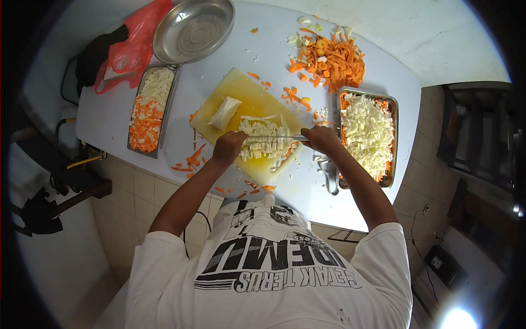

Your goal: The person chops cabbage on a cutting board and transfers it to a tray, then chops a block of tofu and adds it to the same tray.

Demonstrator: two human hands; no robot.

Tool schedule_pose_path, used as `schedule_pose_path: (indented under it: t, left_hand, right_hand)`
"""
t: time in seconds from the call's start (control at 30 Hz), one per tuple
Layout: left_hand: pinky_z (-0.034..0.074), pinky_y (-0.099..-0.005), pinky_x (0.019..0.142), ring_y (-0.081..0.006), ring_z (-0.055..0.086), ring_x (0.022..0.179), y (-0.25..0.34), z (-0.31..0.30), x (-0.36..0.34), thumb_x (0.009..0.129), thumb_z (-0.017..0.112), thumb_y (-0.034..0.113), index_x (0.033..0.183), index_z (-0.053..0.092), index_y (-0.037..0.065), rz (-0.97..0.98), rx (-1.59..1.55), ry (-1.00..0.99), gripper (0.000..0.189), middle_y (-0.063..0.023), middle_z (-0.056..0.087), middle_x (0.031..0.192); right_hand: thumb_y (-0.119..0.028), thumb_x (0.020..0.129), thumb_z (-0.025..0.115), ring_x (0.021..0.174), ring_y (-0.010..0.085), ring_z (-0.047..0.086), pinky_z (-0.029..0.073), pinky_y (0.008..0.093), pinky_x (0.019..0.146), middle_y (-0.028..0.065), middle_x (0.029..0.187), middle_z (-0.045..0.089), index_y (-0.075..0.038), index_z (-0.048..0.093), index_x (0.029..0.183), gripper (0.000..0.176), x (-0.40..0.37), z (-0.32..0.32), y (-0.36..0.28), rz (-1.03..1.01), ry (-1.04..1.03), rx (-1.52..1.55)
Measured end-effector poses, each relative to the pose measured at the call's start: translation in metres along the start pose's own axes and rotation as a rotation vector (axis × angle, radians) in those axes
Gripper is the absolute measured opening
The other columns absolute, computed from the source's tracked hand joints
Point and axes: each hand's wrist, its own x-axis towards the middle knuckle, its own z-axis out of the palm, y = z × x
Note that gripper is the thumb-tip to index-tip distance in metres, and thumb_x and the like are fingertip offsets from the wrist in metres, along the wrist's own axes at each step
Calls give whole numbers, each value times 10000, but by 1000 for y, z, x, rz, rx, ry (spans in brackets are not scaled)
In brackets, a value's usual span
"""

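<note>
My right hand [321, 139] is wrapped round the handle of a knife [274, 137]. At the other end of the blade, my left hand [229, 146] is closed on the tip. The blade lies across a pile of chopped pale cabbage [268, 148] on a yellow cutting board [213, 92], which sits at an angle on the table. An uncut pale piece of cabbage [224, 113] rests on the board, beyond my left hand. A few orange carrot bits lie around the board's edges.
A metal tray of cabbage and carrot [150, 109] stands left; another metal tray [392, 142], heaped with cabbage over carrot, stands right. Beside it lies a grey-handled tool [330, 176]. Carrot peelings [334, 57], a steel bowl [194, 33] and a red plastic bag [137, 46] are at the back.
</note>
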Motion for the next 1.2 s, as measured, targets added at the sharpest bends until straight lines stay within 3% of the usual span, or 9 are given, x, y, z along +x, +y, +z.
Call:
schedule_pose_path:
  t: [0.27,0.57,0.67,0.77,0.97,1.07,1.17,1.2]
  left_hand:
    - [528,-370,633,-257,643,698,-6,5,6,723,671,-12,888,670,79,17,-16,14,188,-65,670,785]
    - [524,-384,624,-267,649,700,-8,-6,13,744,686,37,847,680,90,-64,69,-165,117,-87,671,757]
    - [526,-384,626,-272,638,707,3,-29,20,776,642,44,784,672,93,-22,-27,-73,57,-84,649,718]
    - [523,-396,657,-284,638,721,3,-35,26,801,654,70,801,676,77,-3,-153,-164,23,-95,649,722]
    - [518,-403,661,-288,638,732,0,-23,24,819,671,144,805,667,54,13,-165,-143,92,-94,661,764]
    - [512,-411,799,-307,626,954,10,-24,38,848,641,170,960,659,38,-93,-122,-76,174,-123,662,973]
    - [385,-454,1031,-342,453,1268,22,-2,74,917,541,214,1246,542,24,2,-134,29,380,-165,523,1311]
    - [307,-467,1074,-340,367,1324,16,9,72,934,504,230,1320,456,29,-22,-106,-59,439,-160,433,1386]
  right_hand:
    - [-297,820,681,729,327,671,538,457,638,131,759,654,-127,622,918,205,8,10,4,12,-26,76]
    - [-357,838,666,741,337,680,547,458,647,122,761,665,-144,635,938,237,6,-6,-2,5,-3,17]
    - [-380,840,664,739,331,683,549,455,642,112,770,667,-152,639,939,251,0,-14,-8,38,0,-22]
    - [-394,837,664,734,320,685,549,453,632,108,768,666,-159,641,933,255,-9,-12,-8,55,15,-20]
    - [-363,834,670,730,317,686,548,447,622,107,765,667,-158,642,920,224,-8,-6,-5,43,54,-21]
    - [-332,830,674,737,312,687,548,445,620,107,759,667,-151,641,914,203,-5,-3,-2,35,18,-6]
    - [-307,828,674,733,310,686,547,448,619,106,745,664,-145,637,909,185,-3,-5,-4,37,-1,-2]
    - [-300,828,673,729,312,685,548,448,617,106,741,663,-142,635,904,179,-2,-3,-4,21,4,6]
